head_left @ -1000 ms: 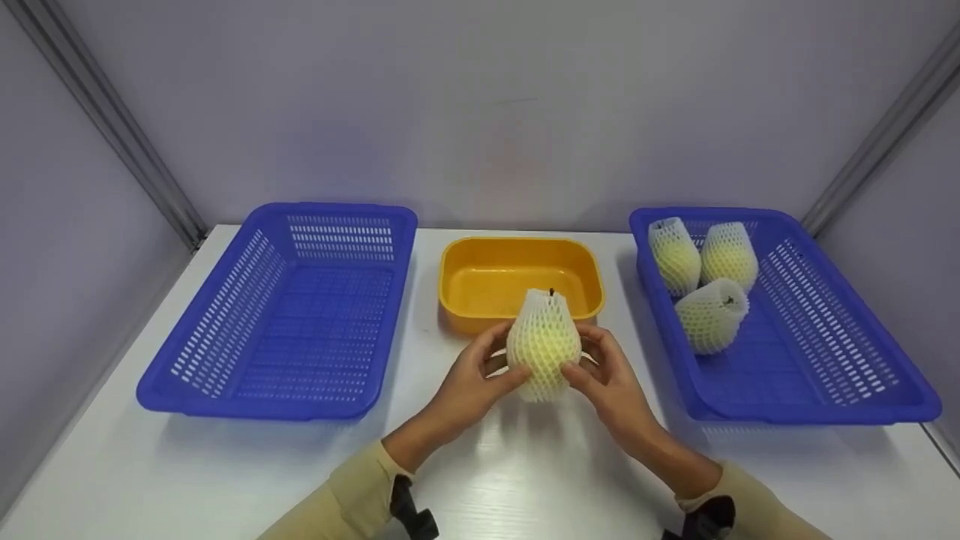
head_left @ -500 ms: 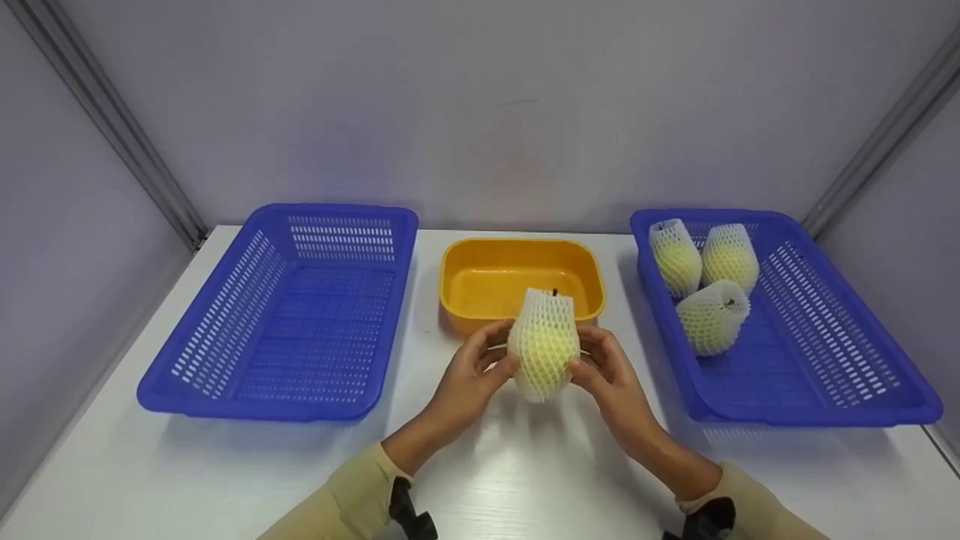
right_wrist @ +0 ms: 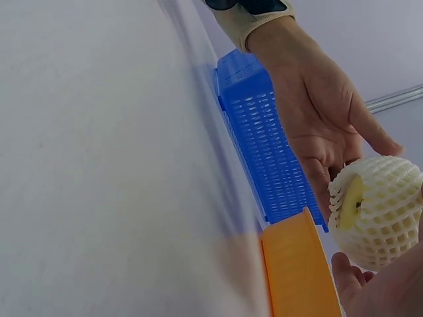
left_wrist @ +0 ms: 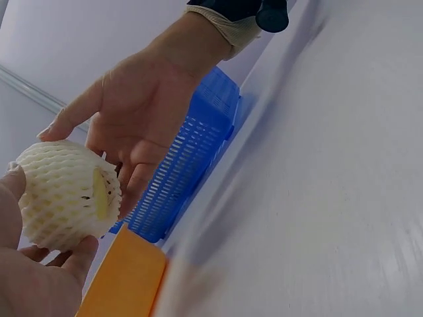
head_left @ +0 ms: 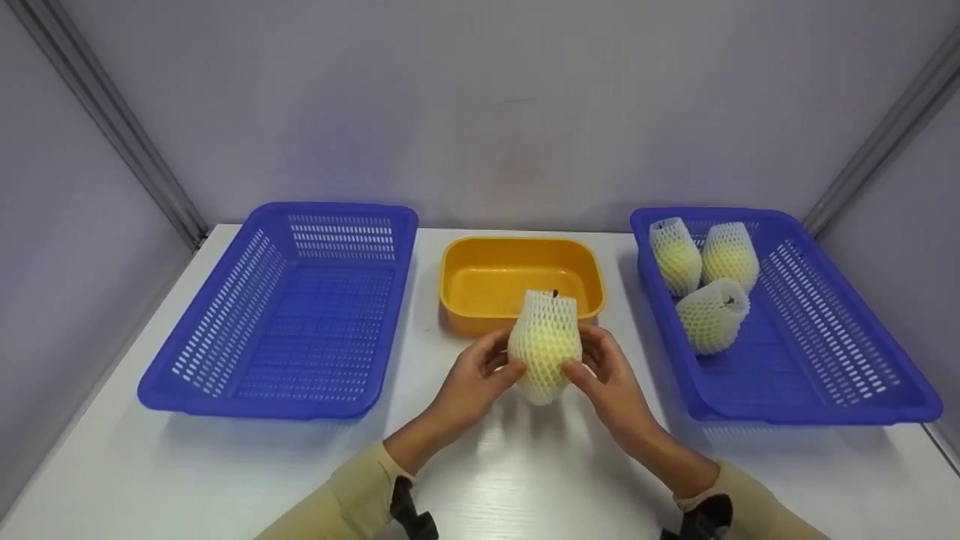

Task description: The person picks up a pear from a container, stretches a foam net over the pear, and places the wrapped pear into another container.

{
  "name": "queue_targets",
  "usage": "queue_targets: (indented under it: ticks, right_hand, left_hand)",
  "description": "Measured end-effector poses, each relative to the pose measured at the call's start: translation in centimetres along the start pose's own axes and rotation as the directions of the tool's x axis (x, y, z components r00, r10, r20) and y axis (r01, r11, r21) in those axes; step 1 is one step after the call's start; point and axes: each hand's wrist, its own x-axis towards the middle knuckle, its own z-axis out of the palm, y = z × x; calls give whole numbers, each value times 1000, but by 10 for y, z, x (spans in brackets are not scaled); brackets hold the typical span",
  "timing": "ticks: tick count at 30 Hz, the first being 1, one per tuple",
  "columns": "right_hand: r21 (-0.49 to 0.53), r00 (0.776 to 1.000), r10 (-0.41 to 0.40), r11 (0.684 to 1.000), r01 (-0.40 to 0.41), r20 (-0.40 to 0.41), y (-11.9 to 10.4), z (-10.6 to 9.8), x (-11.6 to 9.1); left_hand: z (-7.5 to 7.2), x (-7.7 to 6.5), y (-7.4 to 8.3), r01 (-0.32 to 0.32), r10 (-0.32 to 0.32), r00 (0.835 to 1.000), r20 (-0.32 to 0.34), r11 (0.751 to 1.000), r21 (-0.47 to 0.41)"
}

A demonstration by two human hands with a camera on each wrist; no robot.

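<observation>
A pale yellow pear (head_left: 545,352) in a white foam net sleeve is held up in front of the yellow tub. My left hand (head_left: 471,379) grips its left side, the thumb on the near face and the fingers behind. From the other side my right hand (head_left: 619,386) holds it the same way. A dark stem shows at the sleeve's gathered top. Both wrist views show the pear's underside, with yellow skin bare at the sleeve's open lower end. In the left wrist view the right hand (left_wrist: 142,109) has its palm turned toward the fruit.
Behind the pear stands the yellow tub (head_left: 487,296), its inside bare. A blue basket (head_left: 322,322) with nothing in it sits at left. The right blue basket (head_left: 772,382) holds three netted pears (head_left: 709,319) along its left side. Walls surround the white table (head_left: 487,491).
The pear has turned slightly between the hands, its stem shifting a little to the right. The thumbs drew back toward its edges, then came onto its near face again. Baskets and tub stay put.
</observation>
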Motion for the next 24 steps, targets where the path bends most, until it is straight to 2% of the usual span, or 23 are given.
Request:
queue_targets:
  ticks: [4,7,11,15,19,24]
  right_hand:
    - [32,1000,3,999,-3,-24,3,0,-1]
    - [44,1000,-16,999,16,-10,4,0,-1]
    - [51,999,-33,998,31,39,4,0,-3]
    - [35,998,-16,999,14,56,3,1,-3]
    - [-3,1000,2,1000,-1,25,2,1,-1]
    - [-3,998,37,999,-37,-44,4,-1,0]
  left_hand:
    - [-1,1,-1,-10,11,999,-47,1000,18]
    - [-1,2,-2,-11,12,998,-62,1000,12]
    - [2,1,-1,24,-24,1000,-11,1000,-8]
    - [3,-1,-1,54,-53,998,41,998,-22]
    - [3,-1,-1,44,-43,999,28,999,-30]
    - [1,1,-1,30,-30,999,-35,999,-14]
